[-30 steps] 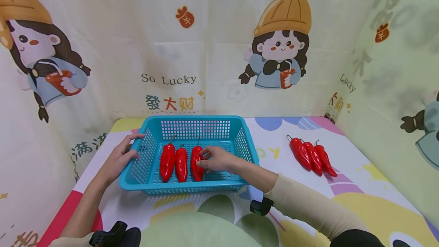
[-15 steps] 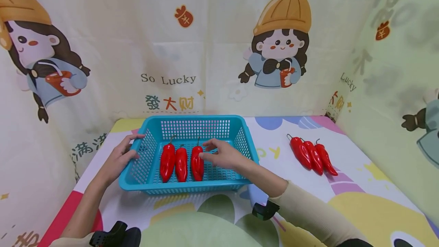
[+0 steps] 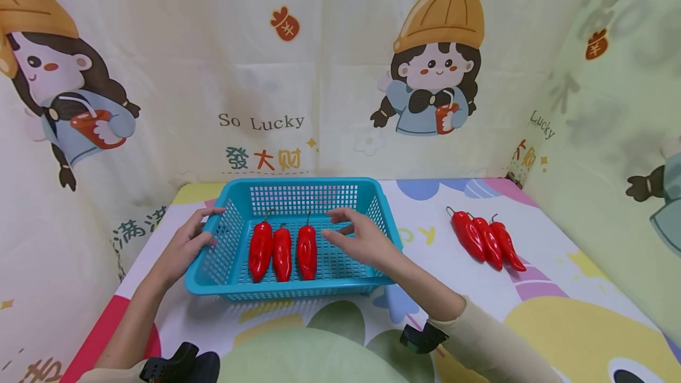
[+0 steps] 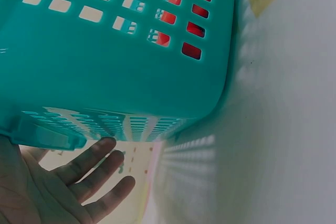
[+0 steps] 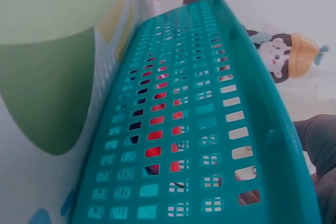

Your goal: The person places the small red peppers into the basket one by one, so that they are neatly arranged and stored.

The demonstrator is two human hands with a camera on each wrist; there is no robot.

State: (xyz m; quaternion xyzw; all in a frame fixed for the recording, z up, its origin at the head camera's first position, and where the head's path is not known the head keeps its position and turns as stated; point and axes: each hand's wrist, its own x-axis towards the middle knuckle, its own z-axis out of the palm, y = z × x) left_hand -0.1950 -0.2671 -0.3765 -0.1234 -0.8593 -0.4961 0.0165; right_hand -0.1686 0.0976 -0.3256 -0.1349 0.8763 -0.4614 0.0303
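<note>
A blue plastic basket (image 3: pixel 298 289) holds three shiny red chili peppers, standing side by side: the left pepper (image 3: pixel 260 252), the middle pepper (image 3: pixel 282 255) and the right pepper (image 3: pixel 307 253). My left hand (image 3: pixel 186 247) rests against the basket's left rim. Its fingers look straight and spread in the left wrist view, with the thumb hidden there. Over the right part of the basket, my right hand (image 3: pixel 364 241) hovers with thumb and fingers parted and nothing between them. It is apart from the right pepper. In the right wrist view the basket's wall partly hides this hand.
Another three red peppers (image 3: pixel 488 241) lie close together on the patterned tablecloth (image 3: pixel 425 288), right of the basket. A printed cloth backdrop (image 3: pixel 340 75) rises behind the table and along both sides.
My right hand has let go of the right pepper and drawn back to the right, its fingers spreading. That pepper stays in the basket. The left hand has kept its place.
</note>
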